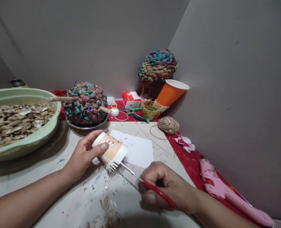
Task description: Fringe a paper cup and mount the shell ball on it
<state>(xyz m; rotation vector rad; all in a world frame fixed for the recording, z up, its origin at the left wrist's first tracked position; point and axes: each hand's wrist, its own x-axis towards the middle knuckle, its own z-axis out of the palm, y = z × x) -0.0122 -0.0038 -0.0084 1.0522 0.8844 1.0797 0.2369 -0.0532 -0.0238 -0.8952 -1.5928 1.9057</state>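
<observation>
My left hand [83, 155] is wrapped round a paper cup [115, 149], white and peach with a printed label, held tilted on its side. Narrow cut strips fringe the lower part of its rim. In my right hand [166, 186] is a pair of scissors [158, 192] with red handles, and the blade tips meet the cup's rim beside the fringe. A white sheet of paper [140, 148] lies on the table just behind the cup. Small scraps and shell bits are scattered below my hands.
At left stands a green basket [43, 134] of nut shells. Behind are a colourful shell-covered ball [85, 104] in a metal dish, another such ball [158, 68], pliers [139, 117], orange paper cups [170, 95] and a twine ball [168, 125]. A pink glue gun [226, 190] lies at right by the wall.
</observation>
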